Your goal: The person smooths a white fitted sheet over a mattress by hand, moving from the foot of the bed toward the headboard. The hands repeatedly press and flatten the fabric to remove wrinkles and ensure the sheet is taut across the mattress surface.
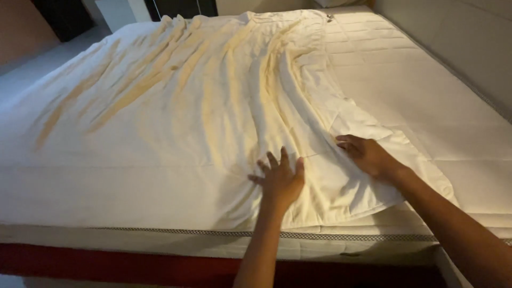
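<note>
Head view showed a mattress point(426, 96) half covered by a rumpled white sheet point(176, 117), bunched toward its right edge. Left hand point(280, 178) lay flat, fingers spread, pinning the cloth; right hand point(368, 154) pressed loosely curled beside a fold, gripping nothing.

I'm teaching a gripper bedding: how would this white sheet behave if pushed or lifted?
Probably floppy: the white sheet lies in long wrinkles and folds. Pushed, it would likely bunch, as near the left hand. Lifted near the right hand, it would likely drape over the mattress.
</note>
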